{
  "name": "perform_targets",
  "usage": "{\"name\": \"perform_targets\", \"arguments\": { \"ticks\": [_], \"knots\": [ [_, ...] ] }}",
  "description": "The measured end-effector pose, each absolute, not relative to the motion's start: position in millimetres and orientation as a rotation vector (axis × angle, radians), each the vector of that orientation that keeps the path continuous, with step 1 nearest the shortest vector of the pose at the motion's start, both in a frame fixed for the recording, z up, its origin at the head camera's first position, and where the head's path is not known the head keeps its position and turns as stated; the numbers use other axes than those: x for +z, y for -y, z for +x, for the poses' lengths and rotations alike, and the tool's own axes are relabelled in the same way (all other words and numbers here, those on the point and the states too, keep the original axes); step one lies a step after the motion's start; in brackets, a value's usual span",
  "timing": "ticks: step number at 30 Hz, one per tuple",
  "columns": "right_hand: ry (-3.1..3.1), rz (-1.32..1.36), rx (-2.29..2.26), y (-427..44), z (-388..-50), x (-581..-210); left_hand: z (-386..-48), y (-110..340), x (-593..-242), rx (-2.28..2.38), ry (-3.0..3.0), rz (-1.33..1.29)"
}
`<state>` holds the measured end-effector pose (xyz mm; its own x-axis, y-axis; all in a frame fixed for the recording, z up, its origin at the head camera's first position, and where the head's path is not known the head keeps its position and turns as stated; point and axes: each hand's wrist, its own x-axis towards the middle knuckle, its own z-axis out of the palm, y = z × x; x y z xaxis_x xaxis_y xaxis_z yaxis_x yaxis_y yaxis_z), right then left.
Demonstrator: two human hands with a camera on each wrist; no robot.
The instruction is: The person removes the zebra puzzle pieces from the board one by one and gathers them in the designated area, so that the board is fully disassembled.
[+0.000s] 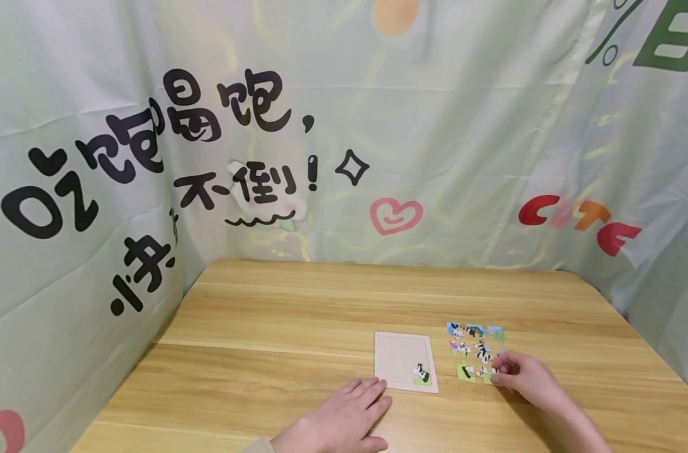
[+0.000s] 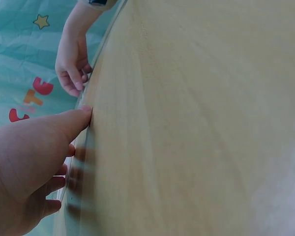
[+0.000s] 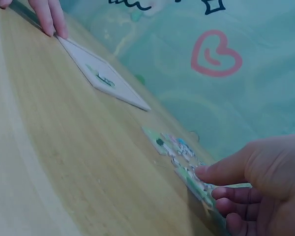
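Note:
A pale puzzle tray [image 1: 400,355] lies on the table, with one panda puzzle piece [image 1: 421,374] in its lower right corner. The left hand [image 1: 352,409] rests at the tray's lower left corner, fingers stretched out and fingertips touching its edge. To the right of the tray, several animal puzzle pieces [image 1: 483,351] are laid out in loose rows. My right hand [image 1: 527,379] is at the lower right of these rows. Its thumb and bent fingers pinch a green-edged puzzle piece [image 1: 487,377], partly hidden by them; in the right wrist view the thumb [image 3: 221,169] lies over it.
The wooden table [image 1: 253,340] runs back to a printed fabric curtain [image 1: 344,126], which hangs behind it and along both sides. Bare wood stretches left of the tray and behind the pieces.

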<state>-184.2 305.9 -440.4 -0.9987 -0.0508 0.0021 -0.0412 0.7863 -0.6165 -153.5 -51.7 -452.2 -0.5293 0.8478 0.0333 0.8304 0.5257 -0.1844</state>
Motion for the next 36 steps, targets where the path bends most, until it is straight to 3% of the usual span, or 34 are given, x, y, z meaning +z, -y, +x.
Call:
{"name": "perform_targets", "arguments": {
  "ticks": [18, 36],
  "knots": [
    [-2.866, -0.471, -1.208, -238.4, -190.3, -426.8, -153.5, 52.8, -450.7, 0.203, 2.640, -1.467],
    [-2.810, -0.522, -1.161, -206.7, -191.1, -444.4, -152.9, 51.0, -452.1, 0.214, 2.602, -1.456]
  ]
}}
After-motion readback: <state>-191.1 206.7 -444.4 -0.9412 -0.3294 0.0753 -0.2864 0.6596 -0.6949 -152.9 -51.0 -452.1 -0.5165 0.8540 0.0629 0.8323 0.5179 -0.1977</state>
